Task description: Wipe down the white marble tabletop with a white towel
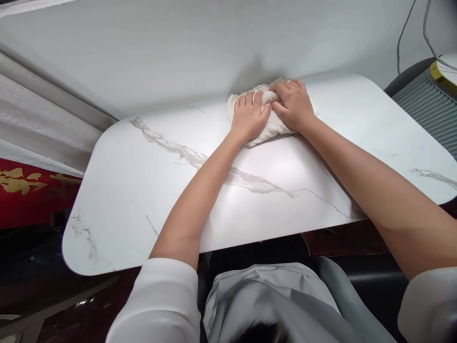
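A white cloth [268,130] lies bunched at the far edge of a white marble table [150,190], close to the wall. My left hand [249,116] presses down on the cloth's left part with fingers together and curled over it. My right hand [293,105] rests on the cloth's right part, fingers bent and gripping the fabric. The two hands touch each other over the middle of the cloth. Both arms reach straight across the tabletop.
A pale wall [178,52] rises right behind the table. A grey ribbed appliance [428,107] with cables stands at the far right. A curtain [39,114] and a red and gold cloth [32,190] are on the left. The floor below is dark.
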### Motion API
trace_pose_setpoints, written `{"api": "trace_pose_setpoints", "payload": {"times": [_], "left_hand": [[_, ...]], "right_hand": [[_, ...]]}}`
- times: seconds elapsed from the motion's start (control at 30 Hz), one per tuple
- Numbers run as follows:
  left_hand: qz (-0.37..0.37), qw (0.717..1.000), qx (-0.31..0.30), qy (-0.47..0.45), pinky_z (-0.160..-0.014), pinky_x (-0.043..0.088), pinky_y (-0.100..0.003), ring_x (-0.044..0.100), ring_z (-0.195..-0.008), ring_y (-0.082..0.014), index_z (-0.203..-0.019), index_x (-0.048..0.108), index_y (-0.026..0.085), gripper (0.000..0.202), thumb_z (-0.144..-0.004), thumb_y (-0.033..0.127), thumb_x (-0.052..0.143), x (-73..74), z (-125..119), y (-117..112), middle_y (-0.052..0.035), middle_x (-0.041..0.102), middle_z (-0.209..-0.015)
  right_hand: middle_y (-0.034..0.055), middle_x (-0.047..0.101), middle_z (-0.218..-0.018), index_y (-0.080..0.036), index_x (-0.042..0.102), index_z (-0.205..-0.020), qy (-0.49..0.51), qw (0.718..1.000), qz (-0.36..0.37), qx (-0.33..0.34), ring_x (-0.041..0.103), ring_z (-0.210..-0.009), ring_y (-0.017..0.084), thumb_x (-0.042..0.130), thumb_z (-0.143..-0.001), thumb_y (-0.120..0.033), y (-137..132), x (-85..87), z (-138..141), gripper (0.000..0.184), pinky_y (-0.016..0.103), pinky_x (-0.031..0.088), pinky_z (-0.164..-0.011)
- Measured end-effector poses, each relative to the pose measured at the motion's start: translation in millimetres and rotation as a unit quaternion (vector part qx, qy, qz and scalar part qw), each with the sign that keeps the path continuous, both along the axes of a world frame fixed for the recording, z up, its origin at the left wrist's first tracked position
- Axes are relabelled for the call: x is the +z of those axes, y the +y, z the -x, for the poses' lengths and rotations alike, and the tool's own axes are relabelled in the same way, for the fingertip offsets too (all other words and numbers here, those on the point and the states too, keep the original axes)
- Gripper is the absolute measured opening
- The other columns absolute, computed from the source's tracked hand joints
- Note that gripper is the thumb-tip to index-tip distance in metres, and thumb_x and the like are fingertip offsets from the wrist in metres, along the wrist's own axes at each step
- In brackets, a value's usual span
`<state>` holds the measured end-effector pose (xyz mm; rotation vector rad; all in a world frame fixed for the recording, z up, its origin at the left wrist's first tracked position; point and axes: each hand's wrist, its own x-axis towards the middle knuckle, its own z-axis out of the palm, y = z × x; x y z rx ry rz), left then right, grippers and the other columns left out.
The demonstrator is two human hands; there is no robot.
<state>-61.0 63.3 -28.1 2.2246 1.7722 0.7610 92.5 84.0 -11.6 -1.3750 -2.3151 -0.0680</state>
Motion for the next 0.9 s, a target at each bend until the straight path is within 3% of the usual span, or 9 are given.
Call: {"api": "trace_pose_setpoints", "payload": {"times": [0.1,0.17,0.3,0.6,0.77,0.9], "left_hand": [[-0.016,0.999,0.005,0.048,-0.12,0.018,-0.045,0.034,-0.141,-0.028,-0.144,0.044,0.016,0.052,-0.1,0.043,0.036,6.2,-5.7,-28.6,-0.0118,0.048,-0.148],[-0.025,0.997,0.006,0.071,-0.119,0.022,-0.044,0.038,-0.14,-0.0288,-0.143,0.046,0.013,0.049,-0.101,0.039,0.04,9.6,-9.6,-48.5,-0.0159,0.048,-0.147],[-0.045,0.995,0.0,0.088,-0.119,0.024,-0.045,0.041,-0.138,-0.0281,-0.141,0.048,0.016,0.046,-0.102,0.039,0.044,13.6,-18.0,-89.8,-0.0162,0.048,-0.148],[-0.003,0.995,-0.025,0.1,-0.122,0.022,-0.048,0.036,-0.143,-0.0313,-0.144,0.045,0.01,0.051,-0.101,0.038,0.044,26.4,-44.0,-179.6,-0.0207,0.043,-0.151],[-0.017,0.994,-0.042,0.104,-0.121,0.022,-0.05,0.038,-0.141,-0.0329,-0.144,0.044,0.005,0.055,-0.101,0.04,0.044,25.9,-58.6,-215.9,-0.0235,0.044,-0.149],[-0.026,0.992,-0.06,0.11,-0.121,0.024,-0.05,0.04,-0.139,-0.0347,-0.143,0.045,0.002,0.058,-0.1,0.041,0.044,25.4,-68.5,-231.4,-0.0258,0.046,-0.146]], "right_hand": [[0.0113,0.063,-0.12,-0.021,0.058,-0.119,0.01,1.0,-0.018,0.009,0.052,-0.119,0.03,0.033,-0.091,-0.031,-20.4,-3.8,-5.2,0.038,0.047,0.026,-0.116],[0.012,0.064,-0.118,-0.02,0.058,-0.119,0.019,0.999,-0.025,0.017,0.053,-0.119,0.031,0.031,-0.093,-0.032,-36.8,-5.4,-9.6,0.039,0.05,0.025,-0.116],[0.0102,0.065,-0.117,-0.024,0.056,-0.123,0.026,0.998,-0.032,0.05,0.055,-0.118,0.032,0.034,-0.091,-0.031,-77.5,-2.7,-21.7,0.04,0.054,0.027,-0.115],[0.0054,0.063,-0.121,-0.034,0.053,-0.128,0.017,0.997,-0.026,0.073,0.057,-0.118,0.031,0.037,-0.088,-0.028,-169.0,9.4,-50.1,0.043,0.059,0.031,-0.116],[0.0087,0.062,-0.125,-0.031,0.052,-0.131,0.01,0.996,-0.022,0.082,0.057,-0.119,0.033,0.038,-0.088,-0.03,-205.8,11.7,-68.5,0.046,0.06,0.032,-0.114],[0.0073,0.061,-0.128,-0.033,0.049,-0.135,0.004,0.996,-0.011,0.09,0.056,-0.122,0.034,0.038,-0.088,-0.032,-224.4,12.9,-82.2,0.049,0.061,0.031,-0.114]]}}
